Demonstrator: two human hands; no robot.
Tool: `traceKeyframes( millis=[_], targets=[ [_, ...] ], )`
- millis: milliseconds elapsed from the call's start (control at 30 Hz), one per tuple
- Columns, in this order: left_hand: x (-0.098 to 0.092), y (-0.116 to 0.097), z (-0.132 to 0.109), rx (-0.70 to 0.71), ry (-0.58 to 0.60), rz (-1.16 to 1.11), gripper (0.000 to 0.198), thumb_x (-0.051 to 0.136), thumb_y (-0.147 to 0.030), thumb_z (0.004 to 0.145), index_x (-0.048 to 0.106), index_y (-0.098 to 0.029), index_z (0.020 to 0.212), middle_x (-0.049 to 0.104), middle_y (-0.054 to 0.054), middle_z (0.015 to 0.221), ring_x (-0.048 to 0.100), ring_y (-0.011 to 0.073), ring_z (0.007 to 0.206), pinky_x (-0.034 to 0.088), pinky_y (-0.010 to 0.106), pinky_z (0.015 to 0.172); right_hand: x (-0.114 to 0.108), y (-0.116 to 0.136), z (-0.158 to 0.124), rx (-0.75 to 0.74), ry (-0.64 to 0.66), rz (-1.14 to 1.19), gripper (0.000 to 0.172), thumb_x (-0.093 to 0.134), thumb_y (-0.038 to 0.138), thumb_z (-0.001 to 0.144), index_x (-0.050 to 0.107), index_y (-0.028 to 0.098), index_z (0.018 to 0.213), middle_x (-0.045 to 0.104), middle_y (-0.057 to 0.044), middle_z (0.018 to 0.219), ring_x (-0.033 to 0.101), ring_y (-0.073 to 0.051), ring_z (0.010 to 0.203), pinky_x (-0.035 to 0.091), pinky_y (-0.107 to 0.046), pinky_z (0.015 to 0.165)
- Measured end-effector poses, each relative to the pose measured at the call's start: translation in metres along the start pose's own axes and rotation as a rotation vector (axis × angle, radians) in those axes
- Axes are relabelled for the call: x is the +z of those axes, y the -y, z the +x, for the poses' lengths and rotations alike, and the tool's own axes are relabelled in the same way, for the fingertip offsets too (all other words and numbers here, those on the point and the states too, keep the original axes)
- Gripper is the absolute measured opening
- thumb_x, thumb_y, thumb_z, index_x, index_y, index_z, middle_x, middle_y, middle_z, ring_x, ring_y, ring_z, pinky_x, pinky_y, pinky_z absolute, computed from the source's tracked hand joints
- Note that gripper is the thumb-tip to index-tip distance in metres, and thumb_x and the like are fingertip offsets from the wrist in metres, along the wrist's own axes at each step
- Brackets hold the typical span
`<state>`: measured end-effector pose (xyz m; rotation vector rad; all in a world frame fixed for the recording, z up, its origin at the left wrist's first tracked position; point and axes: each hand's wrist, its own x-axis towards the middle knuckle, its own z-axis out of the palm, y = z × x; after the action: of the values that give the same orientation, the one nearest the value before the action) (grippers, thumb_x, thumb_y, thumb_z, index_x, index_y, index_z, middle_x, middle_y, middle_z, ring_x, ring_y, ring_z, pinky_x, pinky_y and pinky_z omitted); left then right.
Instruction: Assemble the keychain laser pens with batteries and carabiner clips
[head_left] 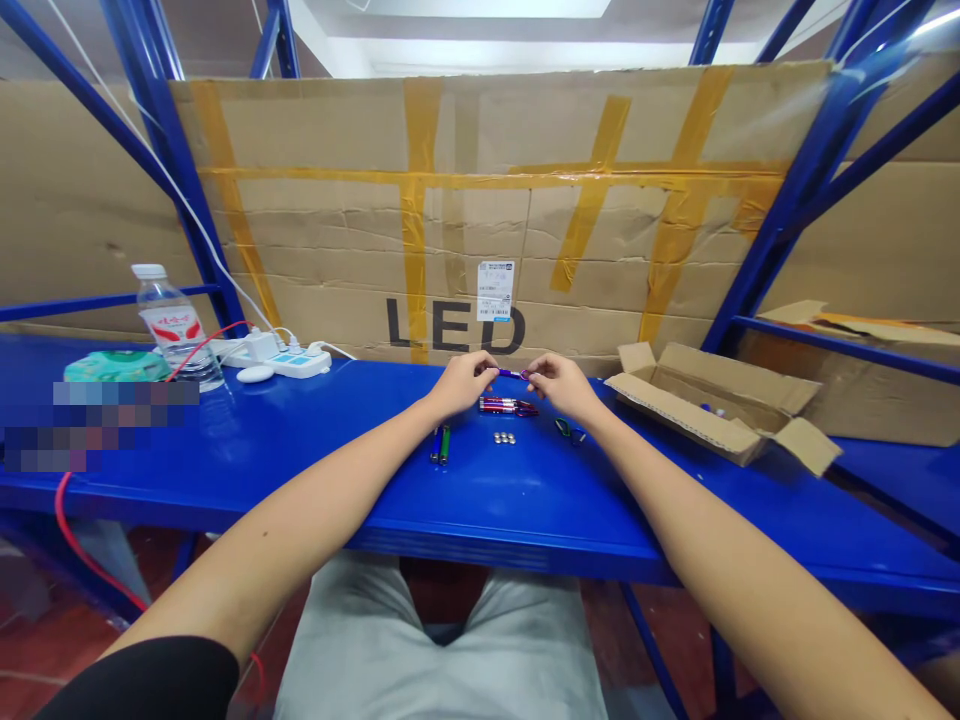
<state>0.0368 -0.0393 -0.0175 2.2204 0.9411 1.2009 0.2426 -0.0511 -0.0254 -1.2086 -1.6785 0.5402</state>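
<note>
Both my hands are stretched out over the blue shelf (300, 470) and pinch a small purple pen-shaped item (513, 374) between them. My left hand (463, 380) grips its left end with closed fingers. My right hand (561, 385) pinches its right end. Just below the hands lie a few red and purple pen-shaped items (507, 405). Nearer to me are a blue and a green one (440, 444), several small silver round cells (504, 437), and small green and blue caps (569, 430).
An open cardboard box (731, 410) sits to the right. At the left stand a water bottle (174, 330), a white power strip (289, 360) with cables, and a green packet (116, 367). A taped cardboard sheet marked LED (480, 210) forms the back wall. Blue rack posts flank both sides.
</note>
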Motion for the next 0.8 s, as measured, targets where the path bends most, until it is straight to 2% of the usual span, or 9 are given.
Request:
traceKeyframes(
  millis=[67, 167, 267, 333, 533, 800],
  targets=[
    [0.0, 0.006, 0.005, 0.002, -0.013, 0.064, 0.013, 0.058, -0.027, 0.084, 0.068, -0.018, 0.084, 0.068, 0.005, 0.076, 0.062, 0.0201, 0.075, 0.046, 0.034, 0.079, -0.001, -0.002, 0.002, 0.011, 0.004, -0.068, 0.009, 0.055, 0.016, 0.076, 0.062, 0.013, 0.081, 0.064, -0.003, 0.063, 0.054, -0.012, 0.052, 0.046, -0.027, 0.057],
    [0.003, 0.015, 0.014, -0.009, -0.016, 0.129, 0.012, 0.062, -0.027, 0.081, 0.071, -0.019, 0.078, 0.071, 0.008, 0.087, 0.061, 0.024, 0.087, 0.044, 0.037, 0.088, 0.0, -0.004, 0.005, 0.009, 0.01, -0.211, 0.014, 0.056, 0.012, 0.076, 0.069, 0.012, 0.082, 0.069, -0.005, 0.069, 0.061, -0.015, 0.061, 0.048, -0.028, 0.066],
    [0.006, 0.025, 0.02, -0.082, 0.016, 0.143, 0.012, 0.064, -0.025, 0.078, 0.073, -0.019, 0.075, 0.071, 0.009, 0.086, 0.062, 0.025, 0.085, 0.045, 0.037, 0.087, 0.002, -0.006, 0.005, -0.043, 0.002, -0.388, 0.016, 0.057, 0.012, 0.077, 0.073, 0.014, 0.083, 0.074, -0.008, 0.083, 0.065, -0.019, 0.08, 0.046, -0.03, 0.079],
    [0.008, 0.029, 0.022, -0.139, 0.049, 0.146, 0.011, 0.065, -0.024, 0.076, 0.073, -0.018, 0.072, 0.071, 0.009, 0.082, 0.062, 0.0242, 0.081, 0.046, 0.037, 0.083, 0.004, -0.008, 0.005, -0.063, 0.008, -0.463, 0.017, 0.057, 0.014, 0.079, 0.074, 0.016, 0.083, 0.074, -0.009, 0.089, 0.064, -0.02, 0.086, 0.045, -0.031, 0.082],
    [0.006, 0.037, 0.023, -0.215, 0.216, 0.175, 0.01, 0.067, -0.023, 0.07, 0.073, -0.018, 0.065, 0.07, 0.005, 0.069, 0.059, 0.0191, 0.067, 0.046, 0.031, 0.072, 0.01, -0.016, 0.005, -0.032, 0.128, -0.508, 0.017, 0.058, 0.015, 0.08, 0.074, 0.018, 0.085, 0.074, -0.008, 0.09, 0.065, -0.02, 0.083, 0.045, -0.029, 0.077],
    [0.004, 0.035, 0.023, -0.215, 0.261, 0.222, 0.009, 0.066, -0.021, 0.07, 0.073, -0.019, 0.065, 0.07, 0.005, 0.068, 0.061, 0.0193, 0.066, 0.046, 0.029, 0.066, 0.011, -0.017, 0.004, -0.037, 0.2, -0.513, 0.015, 0.059, 0.023, 0.082, 0.073, 0.018, 0.078, 0.074, -0.006, 0.08, 0.063, -0.018, 0.073, 0.042, -0.025, 0.066]
  ],
)
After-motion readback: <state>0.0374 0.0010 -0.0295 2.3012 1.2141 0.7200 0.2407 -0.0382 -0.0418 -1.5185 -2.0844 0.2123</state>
